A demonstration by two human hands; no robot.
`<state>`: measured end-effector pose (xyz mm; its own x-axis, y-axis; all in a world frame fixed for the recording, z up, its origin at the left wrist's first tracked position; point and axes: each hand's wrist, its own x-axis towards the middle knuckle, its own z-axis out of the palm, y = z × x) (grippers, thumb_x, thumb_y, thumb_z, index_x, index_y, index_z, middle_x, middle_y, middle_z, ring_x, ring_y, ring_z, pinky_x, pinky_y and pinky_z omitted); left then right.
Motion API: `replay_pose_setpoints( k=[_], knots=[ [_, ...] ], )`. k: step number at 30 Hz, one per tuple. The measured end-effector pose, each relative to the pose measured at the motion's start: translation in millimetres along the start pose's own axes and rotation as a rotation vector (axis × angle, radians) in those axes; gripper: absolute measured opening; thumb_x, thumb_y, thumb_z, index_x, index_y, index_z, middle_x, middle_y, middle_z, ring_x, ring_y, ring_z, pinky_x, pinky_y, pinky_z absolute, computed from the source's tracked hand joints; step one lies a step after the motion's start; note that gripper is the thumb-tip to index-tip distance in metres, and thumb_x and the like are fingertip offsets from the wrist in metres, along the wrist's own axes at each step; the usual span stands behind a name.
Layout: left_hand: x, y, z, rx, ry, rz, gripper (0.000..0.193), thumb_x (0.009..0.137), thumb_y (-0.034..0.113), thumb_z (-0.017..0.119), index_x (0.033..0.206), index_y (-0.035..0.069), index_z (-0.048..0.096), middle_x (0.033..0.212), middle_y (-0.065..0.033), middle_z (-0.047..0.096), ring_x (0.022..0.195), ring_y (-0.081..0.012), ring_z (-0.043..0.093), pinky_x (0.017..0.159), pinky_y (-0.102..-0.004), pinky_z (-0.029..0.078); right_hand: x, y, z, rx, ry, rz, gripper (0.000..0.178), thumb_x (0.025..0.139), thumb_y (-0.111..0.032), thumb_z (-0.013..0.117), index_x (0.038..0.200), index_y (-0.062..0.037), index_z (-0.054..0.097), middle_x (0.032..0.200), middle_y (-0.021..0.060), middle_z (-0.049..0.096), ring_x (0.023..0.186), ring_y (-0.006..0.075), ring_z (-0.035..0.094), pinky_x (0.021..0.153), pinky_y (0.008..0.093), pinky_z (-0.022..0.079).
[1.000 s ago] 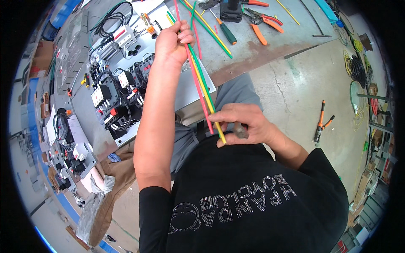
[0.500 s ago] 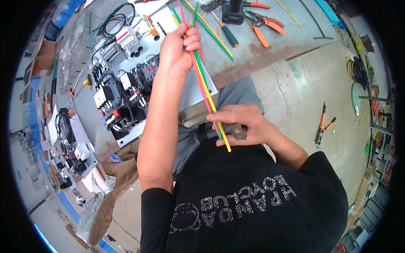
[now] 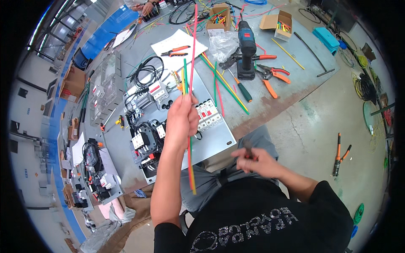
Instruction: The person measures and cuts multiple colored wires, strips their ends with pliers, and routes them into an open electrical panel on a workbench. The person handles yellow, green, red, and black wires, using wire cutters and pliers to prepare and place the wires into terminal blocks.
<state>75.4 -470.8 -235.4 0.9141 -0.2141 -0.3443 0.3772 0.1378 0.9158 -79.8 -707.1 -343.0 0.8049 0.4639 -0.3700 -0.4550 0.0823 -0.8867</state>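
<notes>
- Gripping a bundle of red, green and yellow wires [image 3: 190, 126] upright, the left hand [image 3: 182, 119] is closing its fist around the middle of the bundle, above the grey mounting panel [image 3: 211, 139] lying on the tabletop [image 3: 295, 80].
- Extending well above the fist, the longest red strand is rising toward the top of the view; the lower ends are hanging below the wrist, level with the lap.
- Holding a small dark tool [image 3: 248, 151], the right hand [image 3: 257, 162] is closing around it near the lap, well apart from the wires; motion blur is hiding the tool's kind.
- Risk, slipping strands: the fist is gripping several loose strands at one point only, so a strand is likely to slide out of alignment or drop to the floor.
- Risk, snagging: the free upper ends are swaying over the breakers [image 3: 206, 114] and contactors [image 3: 145, 141] mounted on the panel, and are likely to catch on terminals or on the black cable coil [image 3: 147, 69].
- Risk, uneven ends: the lower ends are hanging unevenly, so any cut made there is likely to produce unequal lengths.
- Risk, tool contact: with the right hand moving quickly beside the left forearm, the tool is likely to nick the arm or the insulation.
- Risk, clutter: the cordless drill [image 3: 247, 48], orange-handled pliers [image 3: 274, 76] and green-handled screwdriver [image 3: 242, 89] are lying just beyond the panel and are likely to be knocked.
</notes>
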Motion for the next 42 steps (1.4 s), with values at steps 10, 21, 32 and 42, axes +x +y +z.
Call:
replay_pose_setpoints(
  k=[10,21,32,42],
  knots=[
    [-68.5,-64.7,-11.6,0.356,0.042,0.105,0.032,0.114,0.033,0.048,0.098,0.008,0.059,0.067,0.0074,0.04,0.057,-0.0021,0.033,0.05,-0.0227,0.027,76.9,-113.6,-35.2,-1.002,0.178,-0.326,0.047,0.102,-0.025,0.059,0.141,-0.0001,0.051,0.116,0.0271,0.068,0.109,0.0449,0.065,0.093,0.0491,0.052],
    [-72.8,-78.4,-12.3,0.977,0.234,0.297,0.021,0.112,0.024,0.05,0.104,0.005,0.056,0.066,-0.0173,0.053,0.056,-0.0324,0.053,0.055,-0.043,0.044,110.0,-90.7,-42.9,-0.98,0.031,-0.314,0.074,0.09,-0.009,0.056,0.161,-0.0052,0.034,0.137,0.0251,0.063,0.121,0.0426,0.064,0.102,0.0444,0.05],
    [-81.2,-85.5,-15.6,1.172,0.305,0.39,0.014,0.109,0.019,0.054,0.112,0.006,0.058,0.074,-0.0215,0.063,0.065,-0.0448,0.064,0.057,-0.0524,0.048,96.8,-115.2,-35.0,-0.738,-0.124,-0.03,0.084,0.086,-0.004,0.053,0.166,-0.0101,0.027,0.142,0.0199,0.06,0.113,0.0304,0.067,0.098,0.0367,0.052],
    [-80.8,-92.7,-20.4,1.398,0.347,0.6,0.017,0.103,0.016,0.062,0.117,0.006,0.059,0.08,-0.0169,0.066,0.06,-0.0384,0.066,0.05,-0.0466,0.052,103.0,-101.6,-41.0,-0.844,-0.116,-0.175,0.078,0.085,-0.009,0.056,0.159,-0.0025,0.032,0.099,0.0225,0.065,0.093,0.0353,0.067,0.08,0.0439,0.052]
  ],
)
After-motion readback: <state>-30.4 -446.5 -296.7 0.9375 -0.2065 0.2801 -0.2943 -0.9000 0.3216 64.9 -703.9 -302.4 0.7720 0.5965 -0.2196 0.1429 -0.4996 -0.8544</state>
